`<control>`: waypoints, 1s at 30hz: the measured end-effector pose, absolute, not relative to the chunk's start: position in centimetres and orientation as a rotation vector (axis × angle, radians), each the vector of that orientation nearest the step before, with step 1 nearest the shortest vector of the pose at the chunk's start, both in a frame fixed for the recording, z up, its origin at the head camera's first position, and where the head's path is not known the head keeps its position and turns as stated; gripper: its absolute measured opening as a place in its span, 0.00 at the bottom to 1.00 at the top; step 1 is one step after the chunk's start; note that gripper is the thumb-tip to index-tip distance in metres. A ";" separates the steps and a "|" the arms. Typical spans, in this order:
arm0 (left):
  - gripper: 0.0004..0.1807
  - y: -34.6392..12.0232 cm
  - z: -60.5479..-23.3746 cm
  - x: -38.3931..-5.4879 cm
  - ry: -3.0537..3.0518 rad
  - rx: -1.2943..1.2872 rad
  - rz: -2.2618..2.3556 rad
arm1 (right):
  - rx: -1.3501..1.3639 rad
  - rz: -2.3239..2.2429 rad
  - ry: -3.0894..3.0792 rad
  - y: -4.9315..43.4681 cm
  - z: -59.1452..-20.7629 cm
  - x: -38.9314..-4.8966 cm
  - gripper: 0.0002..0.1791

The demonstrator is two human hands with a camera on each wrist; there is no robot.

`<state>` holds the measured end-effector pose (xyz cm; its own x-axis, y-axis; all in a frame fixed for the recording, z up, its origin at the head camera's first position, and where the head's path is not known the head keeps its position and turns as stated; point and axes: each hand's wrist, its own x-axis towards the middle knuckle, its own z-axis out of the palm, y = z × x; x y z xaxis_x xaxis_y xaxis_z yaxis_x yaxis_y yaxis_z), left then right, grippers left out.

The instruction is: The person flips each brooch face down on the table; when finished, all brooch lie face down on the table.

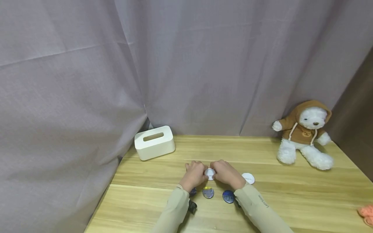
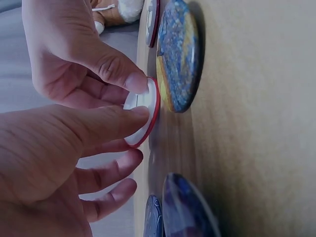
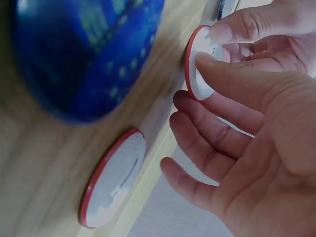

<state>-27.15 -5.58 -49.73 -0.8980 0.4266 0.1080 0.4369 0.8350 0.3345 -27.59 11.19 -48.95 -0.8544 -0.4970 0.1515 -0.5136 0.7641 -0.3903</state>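
Observation:
A round pin badge (image 1: 209, 174) with a white back and a red rim is held between both hands. My left hand (image 1: 193, 174) pinches one side with thumb and fingers. On the other side, my right hand (image 1: 228, 174) grips it the same way, its thumb on the white back. Nearer me lie a blue-and-yellow badge (image 1: 208, 193), a dark blue badge (image 1: 228, 196) and another dark badge (image 1: 193, 192), partly covered by the left wrist. Beside the right wrist rests a second white-backed badge (image 3: 113, 180), its pin showing.
At the back left of the wooden table (image 1: 134, 207) stands a cream tissue box (image 1: 155, 150). A white teddy bear (image 1: 304, 136) in a brown hoodie sits at the back right. Coral-coloured yarn (image 1: 366, 214) lies at the right edge. Grey curtain (image 1: 198, 64) hangs behind.

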 end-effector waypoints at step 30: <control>0.23 -8.2 -49.9 -27.2 -2.854 -0.646 -0.682 | 0.885 0.551 -2.773 11.4 -49.4 -26.6 0.18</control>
<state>-27.20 -8.20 -49.92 -0.8988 0.3754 0.2265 0.4372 0.8057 0.3996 -26.64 11.36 -49.38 -0.8071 -0.5215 0.2769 -0.5877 0.7543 -0.2924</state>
